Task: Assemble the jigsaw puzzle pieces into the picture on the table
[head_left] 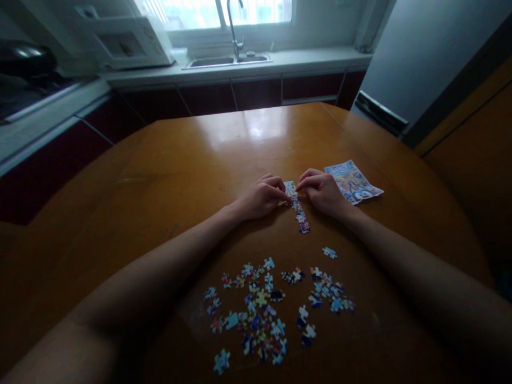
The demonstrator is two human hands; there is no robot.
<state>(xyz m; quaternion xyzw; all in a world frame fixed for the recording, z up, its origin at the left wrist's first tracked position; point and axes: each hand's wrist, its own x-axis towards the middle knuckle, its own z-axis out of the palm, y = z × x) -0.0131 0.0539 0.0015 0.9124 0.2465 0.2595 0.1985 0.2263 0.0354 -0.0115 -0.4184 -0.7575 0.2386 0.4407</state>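
A narrow strip of joined jigsaw puzzle pieces (pixel 301 214) lies on the wooden table, running away from me. My left hand (pixel 264 196) rests along its left side, fingers curled and closed, with the index fingertip on the strip. From the other side my right hand (pixel 322 192) meets the strip's right edge, its fingers bent and closed and the fingertips touching near the far end. The strip is partly covered by the fingers. Closer to me lie many loose puzzle pieces (pixel 262 297), with another group (pixel 330 290) to the right and a single puzzle piece (pixel 329 252) nearer the strip.
A colourful printed sheet (pixel 352 181) lies beside my right hand. The rounded wooden table (pixel 160 160) extends beyond both arms. Behind it are a counter with a sink (pixel 212 62), a microwave (pixel 124 45), a dark pan (pixel 26 58) and a refrigerator (pixel 432 58).
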